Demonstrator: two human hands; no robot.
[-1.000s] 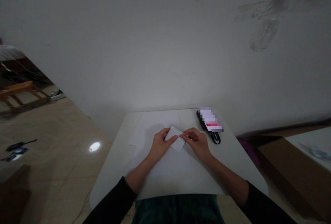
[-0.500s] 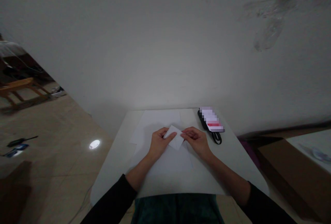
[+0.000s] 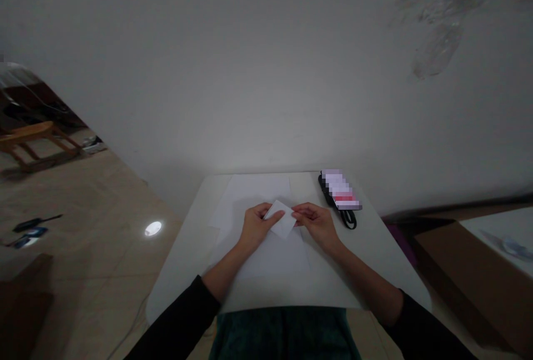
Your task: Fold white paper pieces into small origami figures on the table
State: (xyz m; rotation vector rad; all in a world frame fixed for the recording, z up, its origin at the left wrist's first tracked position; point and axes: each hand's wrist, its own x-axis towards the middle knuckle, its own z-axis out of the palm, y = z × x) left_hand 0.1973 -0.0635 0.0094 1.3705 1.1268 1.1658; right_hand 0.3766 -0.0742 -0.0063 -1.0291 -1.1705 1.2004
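Observation:
A small folded piece of white paper (image 3: 283, 223) is held up over the table between my hands, one corner pointing away from me. My left hand (image 3: 259, 227) grips its left side, thumb on top and fingers beneath. At its right corner, my right hand (image 3: 315, 223) pinches the edge between thumb and fingers. Flat white sheets (image 3: 266, 260) lie under my hands on the white table (image 3: 333, 288).
A phone (image 3: 340, 189) rests on a black strapped item (image 3: 348, 219) at the table's back right. Behind the table rises a grey wall (image 3: 266, 71). A brown box (image 3: 474, 271) stands at the right, a wooden stool (image 3: 33, 135) at the far left.
The fingers of my right hand have shifted slightly at the paper's right corner. My left hand keeps nearly the same hold, and the view has moved a little.

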